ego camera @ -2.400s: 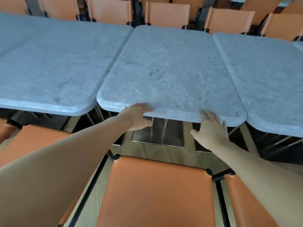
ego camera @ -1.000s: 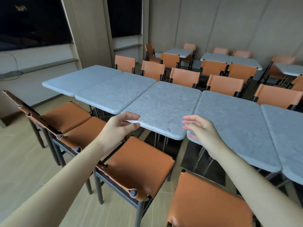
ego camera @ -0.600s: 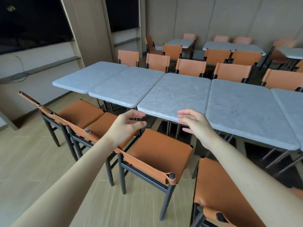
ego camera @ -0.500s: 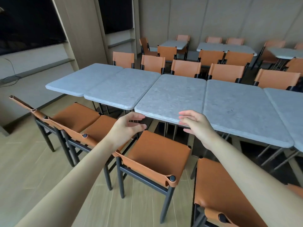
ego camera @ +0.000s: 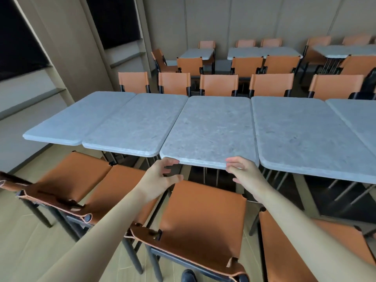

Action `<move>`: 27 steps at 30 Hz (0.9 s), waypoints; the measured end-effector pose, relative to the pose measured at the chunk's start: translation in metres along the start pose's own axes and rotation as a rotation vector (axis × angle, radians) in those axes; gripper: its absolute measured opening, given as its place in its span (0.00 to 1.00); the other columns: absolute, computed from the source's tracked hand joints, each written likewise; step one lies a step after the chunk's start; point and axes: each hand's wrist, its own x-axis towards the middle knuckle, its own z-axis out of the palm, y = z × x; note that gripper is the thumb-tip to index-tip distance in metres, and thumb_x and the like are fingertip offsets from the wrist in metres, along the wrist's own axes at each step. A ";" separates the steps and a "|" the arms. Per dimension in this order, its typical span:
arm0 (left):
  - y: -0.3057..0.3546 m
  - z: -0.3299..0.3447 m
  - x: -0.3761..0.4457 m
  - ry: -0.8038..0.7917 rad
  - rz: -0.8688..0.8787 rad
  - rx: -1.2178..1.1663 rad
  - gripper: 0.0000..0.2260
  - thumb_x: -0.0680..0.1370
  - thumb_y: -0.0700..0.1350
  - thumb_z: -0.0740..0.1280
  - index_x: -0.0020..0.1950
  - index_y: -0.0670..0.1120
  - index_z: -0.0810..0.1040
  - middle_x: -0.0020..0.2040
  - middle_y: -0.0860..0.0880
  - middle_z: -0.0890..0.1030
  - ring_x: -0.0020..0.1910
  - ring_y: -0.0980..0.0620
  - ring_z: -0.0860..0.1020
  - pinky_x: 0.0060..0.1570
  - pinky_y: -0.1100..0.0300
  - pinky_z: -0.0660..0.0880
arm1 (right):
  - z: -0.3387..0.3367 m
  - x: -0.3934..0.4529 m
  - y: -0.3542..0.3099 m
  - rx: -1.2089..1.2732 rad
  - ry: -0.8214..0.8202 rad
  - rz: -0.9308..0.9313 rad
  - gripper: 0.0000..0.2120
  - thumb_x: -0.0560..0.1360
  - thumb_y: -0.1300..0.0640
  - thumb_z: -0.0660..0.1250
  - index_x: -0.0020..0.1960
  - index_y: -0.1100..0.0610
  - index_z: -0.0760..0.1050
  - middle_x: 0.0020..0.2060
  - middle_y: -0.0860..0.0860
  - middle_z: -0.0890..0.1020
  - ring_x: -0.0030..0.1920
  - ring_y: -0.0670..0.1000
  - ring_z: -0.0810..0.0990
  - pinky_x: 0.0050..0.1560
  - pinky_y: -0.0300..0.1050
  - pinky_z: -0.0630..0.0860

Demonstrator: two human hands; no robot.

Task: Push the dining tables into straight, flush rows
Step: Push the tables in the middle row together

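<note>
While no writing shows, both hands point(ego camera: 157, 180) point(ego camera: 246, 174) reach the table point(ego camera: 211, 131).

tables point(ego camera: 211, 127): matt speckled stone | chairs point(ego camera: 203, 216): smooth leather, dark metal frames

The rightmost counter point(ego camera: 358, 119) in the near row is cut off by the right edge, so its far end cannot be seen. The fingertips of the left hand point(ego camera: 157, 178) and right hand point(ego camera: 245, 176) sit at the front edge of the middle counter point(ego camera: 211, 129); whether they touch or hook under it cannot be told. Its legs and base are mostly hidden in shadow beneath. The near orange chair point(ego camera: 201, 218) is partly covered by the left forearm. A dark shoe point(ego camera: 188, 276) is cut off by the bottom edge. The far counters point(ego camera: 262, 52) are small and soft in detail.
</note>
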 end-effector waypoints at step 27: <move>-0.292 0.075 0.454 -0.225 0.332 1.069 0.52 0.64 0.82 0.56 0.80 0.64 0.38 0.83 0.48 0.39 0.81 0.40 0.36 0.76 0.34 0.36 | 0.080 0.322 0.235 -1.292 0.168 0.075 0.47 0.69 0.24 0.61 0.76 0.54 0.59 0.70 0.59 0.65 0.71 0.61 0.62 0.71 0.58 0.62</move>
